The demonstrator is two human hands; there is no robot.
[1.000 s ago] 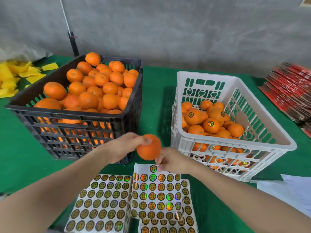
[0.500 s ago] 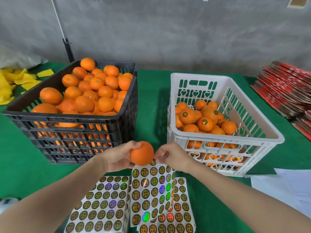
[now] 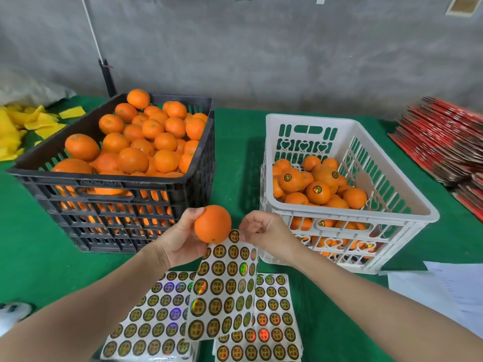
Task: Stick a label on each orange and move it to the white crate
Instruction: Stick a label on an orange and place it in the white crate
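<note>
Gripping one orange (image 3: 213, 224) w/ curled fingers, the L hand (image 3: 180, 242) holds it above the bench (image 3: 235, 142) near its front edge, btwn the black crate (image 3: 112, 183) (left side, piled w/ plain fruit) and the white crate (image 3: 308, 120) (right side, part-filled, some fruit labelled). R hand (image 3: 265, 235) pinches a round label (image 3: 234, 235) at the top of a lifted sticker sheet (image 3: 222, 291), just beside the orange. Flat sheets (image 3: 274, 322) lie at the front edge. Yellow scraps (image 3: 15, 126) at far-left corner, red stack (image 3: 439, 142) along right edge.

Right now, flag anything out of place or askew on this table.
One label sheet stands curled up off the flat stacks, its top label pinched by the right hand, beside the orange in the left hand.
</note>
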